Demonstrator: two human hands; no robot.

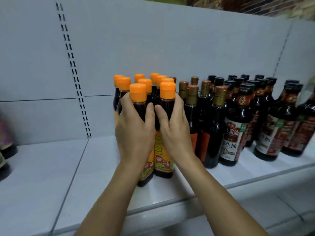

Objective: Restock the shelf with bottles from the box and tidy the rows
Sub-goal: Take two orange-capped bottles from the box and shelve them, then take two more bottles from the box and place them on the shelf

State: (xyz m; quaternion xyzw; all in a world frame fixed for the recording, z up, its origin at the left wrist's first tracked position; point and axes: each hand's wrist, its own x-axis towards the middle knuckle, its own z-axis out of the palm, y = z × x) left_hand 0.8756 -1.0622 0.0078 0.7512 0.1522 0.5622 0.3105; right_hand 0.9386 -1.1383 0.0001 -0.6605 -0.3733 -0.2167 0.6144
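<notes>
Head view: we look down along our two bare forearms at a pale grey shelf [51, 171] that fills the lower half of the frame. At the far left edge we see parts of some dark items [7, 149], blurred and cut off, so we cannot tell what they are. To their right, a slotted upright [73, 70] runs down the grey back panel [170, 40] from the upper left of the frame to the shelf surface.

In the centre stands a tight cluster of orange-capped bottles [144, 82], upright, filled with dark liquid and several rows deep. Our left hand [134, 133] wraps round the front-left orange-capped bottle [138, 93], fingers curled behind its shoulder and thumb lying up its front. Just beside it, our right hand [175, 132] grips the front-right orange-capped bottle [167, 91] the same way, thumb on the front and fingers round the far side. The two thumbs nearly touch between the bottles. Both bottles are side by side near the shelf's front edge, their orange and green labels showing below our hands. Their bases are down at the shelf surface, though we cannot tell whether they rest on it.

Right of centre, just beside the orange group, stand gold-capped bottles [192, 97] with red labels. Further right, black-capped bottles [245, 90] fill the shelf in several rows towards the right edge. The labelled bottle [232, 133] at their front shows white and red. The far right of the frame is blurred.
</notes>
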